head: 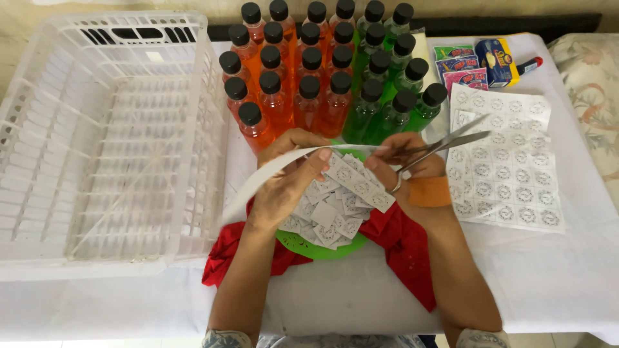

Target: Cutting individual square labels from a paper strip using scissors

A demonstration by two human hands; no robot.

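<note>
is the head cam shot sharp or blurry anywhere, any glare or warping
Head view: even, soft light with only faint shadows; the white tablecloth looks bright, slightly washed out. The left hand, right hand and scissors are fairly sharp. The white crate bows outward, showing wide-angle distortion. Small highlights glint on the bottles.

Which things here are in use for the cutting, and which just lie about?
In use: left hand, paper strip, right hand, scissors, cut labels, green plate, label sheets.
Lying about: white crate, orange bottles, green bottles, small packets, red cloth.
</note>
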